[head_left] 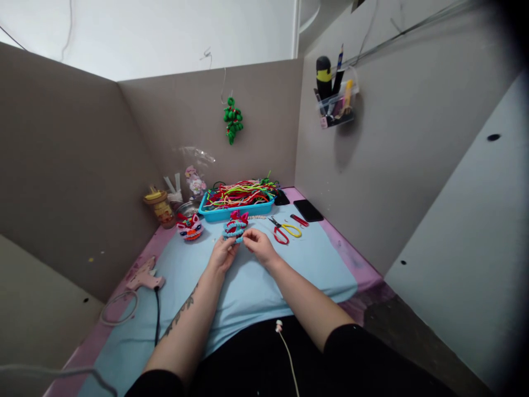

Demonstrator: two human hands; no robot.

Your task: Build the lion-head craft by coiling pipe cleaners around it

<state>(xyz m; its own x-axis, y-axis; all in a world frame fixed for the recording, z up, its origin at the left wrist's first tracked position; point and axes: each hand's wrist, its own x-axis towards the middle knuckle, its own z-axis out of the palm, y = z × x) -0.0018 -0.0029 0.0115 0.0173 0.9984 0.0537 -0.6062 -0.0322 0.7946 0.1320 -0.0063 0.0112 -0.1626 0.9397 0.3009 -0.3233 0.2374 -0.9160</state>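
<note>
A light-blue and red fuzzy craft piece (234, 227), which looks made of pipe cleaners, is held up over the cloth. My left hand (223, 254) is closed on its lower left side. At its lower right edge, my right hand (260, 246) pinches a light-blue strand of the same piece. The fingertips partly hide the strand's end. Left of my hands sits a finished-looking red, white and orange animal head (190, 227). Scissors (285, 230) with one red and one yellow handle lie just right of my right hand, blades open.
Behind my hands stands a blue tray (237, 212) full of colourful pipe cleaners (243, 194). A pink glue gun (144, 275) with a black cord lies at left. A phone (308, 210) and a red cutter (300, 220) lie at right. Grey partitions (264, 121) enclose the table.
</note>
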